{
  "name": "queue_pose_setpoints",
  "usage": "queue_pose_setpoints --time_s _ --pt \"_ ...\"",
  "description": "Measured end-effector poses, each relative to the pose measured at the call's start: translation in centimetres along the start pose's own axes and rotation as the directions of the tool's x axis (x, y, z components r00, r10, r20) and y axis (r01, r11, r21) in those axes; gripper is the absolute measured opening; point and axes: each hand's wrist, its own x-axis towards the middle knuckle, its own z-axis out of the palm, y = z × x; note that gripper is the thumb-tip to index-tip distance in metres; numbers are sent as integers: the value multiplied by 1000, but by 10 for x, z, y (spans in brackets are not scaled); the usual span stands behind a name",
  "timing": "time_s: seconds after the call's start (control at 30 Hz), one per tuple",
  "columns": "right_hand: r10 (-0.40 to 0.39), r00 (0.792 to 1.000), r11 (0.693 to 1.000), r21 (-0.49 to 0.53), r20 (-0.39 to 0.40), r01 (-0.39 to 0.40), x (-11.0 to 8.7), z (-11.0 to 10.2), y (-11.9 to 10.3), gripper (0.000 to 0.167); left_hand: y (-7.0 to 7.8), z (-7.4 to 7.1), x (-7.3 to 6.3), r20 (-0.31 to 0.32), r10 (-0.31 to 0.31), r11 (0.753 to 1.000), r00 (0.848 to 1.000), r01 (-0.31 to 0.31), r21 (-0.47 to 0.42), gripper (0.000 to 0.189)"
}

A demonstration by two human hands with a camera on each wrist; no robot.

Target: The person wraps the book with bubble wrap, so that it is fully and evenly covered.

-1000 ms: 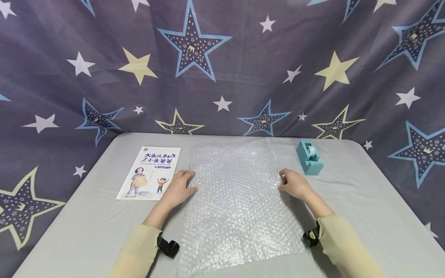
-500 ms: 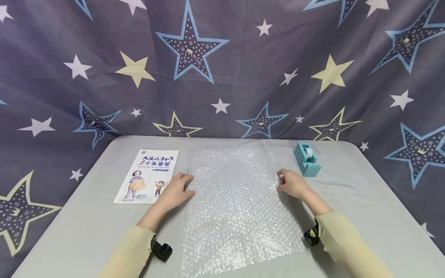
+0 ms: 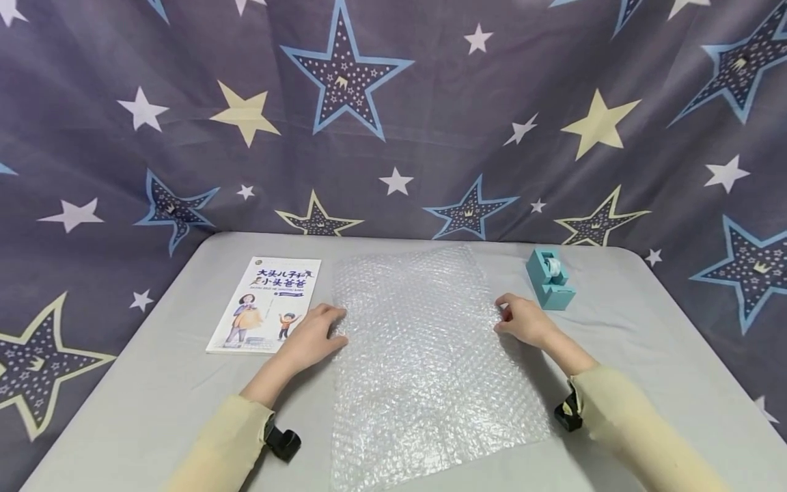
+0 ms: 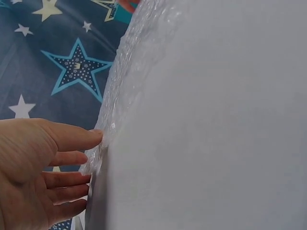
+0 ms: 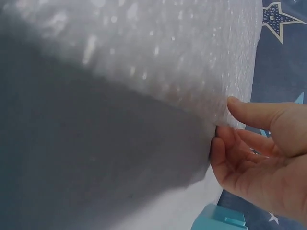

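Note:
A sheet of clear bubble wrap (image 3: 424,355) lies spread over the table in the head view. My left hand (image 3: 312,339) is at its left edge, thumb and fingers apart and fairly straight. The left wrist view shows that thumb touching the edge of the wrap, with the fingertips right beside it. My right hand (image 3: 525,320) holds the opposite edge. In the right wrist view its thumb lies over the border of the wrap while the other fingers (image 5: 219,153) curl in under it.
A white picture book (image 3: 264,301) lies left of the wrap, close to my left hand. Beyond my right hand stands a teal tape dispenser (image 3: 550,280) with a roll of tape. A grey cloth covers the table (image 3: 147,383); a star-patterned curtain (image 3: 381,157) hangs behind.
The near end of the bubble wrap has shifted slightly to the right. My right hand has moved a little to the right; my left hand stays at the left edge.

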Motion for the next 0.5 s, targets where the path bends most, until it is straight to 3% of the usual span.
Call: queue_pose_setpoints --time_s 0.5 --pt "-38 998 999 -9 -45 38 5 1 1 44 0 1 -9 10 -14 1000 1000 14 8 56"
